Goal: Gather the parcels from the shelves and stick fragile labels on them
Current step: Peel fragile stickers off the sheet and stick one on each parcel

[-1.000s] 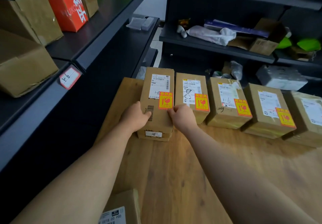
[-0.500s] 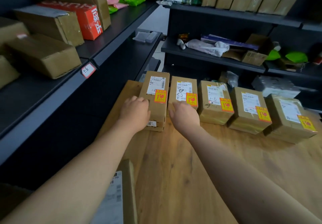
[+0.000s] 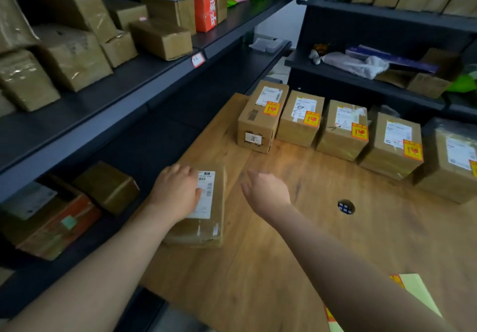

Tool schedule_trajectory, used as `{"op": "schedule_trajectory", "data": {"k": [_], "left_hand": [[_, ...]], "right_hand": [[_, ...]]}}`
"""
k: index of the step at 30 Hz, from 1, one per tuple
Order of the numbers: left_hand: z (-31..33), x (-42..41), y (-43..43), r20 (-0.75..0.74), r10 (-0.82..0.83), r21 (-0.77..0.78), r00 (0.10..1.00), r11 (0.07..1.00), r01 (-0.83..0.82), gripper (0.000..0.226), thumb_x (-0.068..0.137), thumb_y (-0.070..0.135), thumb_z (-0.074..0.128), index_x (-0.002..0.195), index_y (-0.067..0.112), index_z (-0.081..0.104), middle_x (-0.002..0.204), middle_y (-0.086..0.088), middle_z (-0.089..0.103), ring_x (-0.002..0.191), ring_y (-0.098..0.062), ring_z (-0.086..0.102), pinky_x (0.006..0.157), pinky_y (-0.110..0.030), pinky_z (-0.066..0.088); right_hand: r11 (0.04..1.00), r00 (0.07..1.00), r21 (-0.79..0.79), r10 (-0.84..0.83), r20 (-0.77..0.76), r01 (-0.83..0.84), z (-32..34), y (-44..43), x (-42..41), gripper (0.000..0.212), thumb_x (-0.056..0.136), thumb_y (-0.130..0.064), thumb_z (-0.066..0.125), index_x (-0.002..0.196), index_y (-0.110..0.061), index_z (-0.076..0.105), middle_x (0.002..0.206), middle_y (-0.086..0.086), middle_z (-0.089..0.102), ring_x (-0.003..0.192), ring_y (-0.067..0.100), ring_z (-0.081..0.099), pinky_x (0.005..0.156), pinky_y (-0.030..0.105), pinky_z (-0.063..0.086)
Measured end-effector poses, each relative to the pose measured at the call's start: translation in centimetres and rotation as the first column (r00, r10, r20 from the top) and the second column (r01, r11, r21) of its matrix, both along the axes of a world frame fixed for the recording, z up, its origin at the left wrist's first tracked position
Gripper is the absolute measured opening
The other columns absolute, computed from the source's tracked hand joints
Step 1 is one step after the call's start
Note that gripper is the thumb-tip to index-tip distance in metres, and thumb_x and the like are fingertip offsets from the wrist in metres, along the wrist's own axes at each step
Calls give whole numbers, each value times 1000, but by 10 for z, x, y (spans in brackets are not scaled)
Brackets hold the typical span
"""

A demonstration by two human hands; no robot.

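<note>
A person's left hand (image 3: 178, 193) lies flat, fingers spread, on top of a brown cardboard parcel (image 3: 204, 207) at the near left edge of a wooden table (image 3: 284, 267), pressing down rather than gripping, the palm partly covering the parcel's white shipping label (image 3: 205, 195). The right hand (image 3: 265, 193) hovers just beside the parcel, open and relaxed, holding nothing.

Along the table's far side stand five more parcels in a row, nearly touching: the leftmost box (image 3: 260, 120), the second (image 3: 300, 120), the third (image 3: 344, 131) and the fourth (image 3: 393, 146) each carry an orange-and-yellow fragile label (image 3: 271, 108) at the near right corner of the top face. The fifth parcel (image 3: 451, 161) is cut off by the frame edge (only a sliver of yellow shows at its corner).

A sheet of labels (image 3: 413, 290) lies at the table's near right corner, partly behind the right forearm. Dark metal shelving (image 3: 129, 99) to the left holds further taped cardboard boxes (image 3: 72, 55) and a red carton (image 3: 204, 9).
</note>
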State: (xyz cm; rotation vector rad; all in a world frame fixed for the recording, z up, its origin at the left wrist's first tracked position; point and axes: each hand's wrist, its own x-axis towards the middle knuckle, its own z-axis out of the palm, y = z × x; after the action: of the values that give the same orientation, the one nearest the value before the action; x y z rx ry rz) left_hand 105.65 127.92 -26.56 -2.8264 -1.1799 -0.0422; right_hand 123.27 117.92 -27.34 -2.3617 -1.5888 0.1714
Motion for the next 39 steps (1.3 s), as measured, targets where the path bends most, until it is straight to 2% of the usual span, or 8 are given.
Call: {"op": "schedule_trajectory", "data": {"k": [5,9,12,16,25,29,35,39], "left_hand": [[-19,-47,-12,-43,159,-201,986,966,-164,39,92,41,48,119,13,50,114,-5,58,103,-24,53,84,-37,48],[-33,-62,-20,-7,235,-414,972,884,-217,42,96,40,43,125,10,45,103,-5,60,85,-18,56,66,-29,45],[-41,-61,-24,55,284,-485,957,846,-223,57,98,36,42,142,2,29,117,-11,60,100,-24,59,71,-28,44],[-48,-63,-31,157,250,-543,955,830,-128,44,94,37,50,127,8,47,112,-6,64,95,-22,62,74,-32,52],[-53,-26,-102,267,18,-545,964,827,136,37,91,43,52,113,13,50,103,-6,66,88,-25,63,76,-39,54],[-56,-9,-129,229,-63,-509,971,843,175,40,93,41,50,114,8,48,100,-10,65,89,-29,62,75,-39,52],[-57,0,-145,144,-136,-427,980,885,186,50,95,42,44,125,2,40,95,-9,64,85,-29,62,61,-32,42],[-50,0,-145,117,-170,-360,979,911,201,38,94,43,45,107,8,46,101,-9,62,93,-28,59,67,-33,42]], "right_hand": [[996,997,-85,12,-76,-19,-19,-10,-45,28,94,-33,44,106,-11,57,100,10,62,92,30,59,65,30,40],[980,962,-196,-80,-261,28,-36,-7,-70,24,93,-33,46,101,-12,55,93,9,63,83,30,61,71,38,53],[976,926,-200,-156,-343,90,-43,-6,-81,23,93,-30,46,98,-10,55,93,10,63,82,31,60,70,41,54],[968,904,-175,-231,-360,178,-44,-27,-80,24,90,-34,49,88,-11,55,88,9,64,79,30,60,65,38,51],[895,841,-164,-445,-306,414,-38,-140,-58,27,88,-38,54,90,-12,61,91,5,69,88,30,62,65,34,47],[871,828,-171,-491,-271,461,-38,-170,-52,26,88,-37,53,87,-12,59,91,8,69,87,33,60,66,36,48],[851,805,-177,-525,-275,494,-45,-187,-55,29,90,-38,52,88,-10,59,93,9,69,89,33,62,71,41,52],[851,810,-177,-525,-264,494,-44,-191,-55,31,92,-38,51,106,-12,62,104,9,68,98,31,61,76,39,52]]}}
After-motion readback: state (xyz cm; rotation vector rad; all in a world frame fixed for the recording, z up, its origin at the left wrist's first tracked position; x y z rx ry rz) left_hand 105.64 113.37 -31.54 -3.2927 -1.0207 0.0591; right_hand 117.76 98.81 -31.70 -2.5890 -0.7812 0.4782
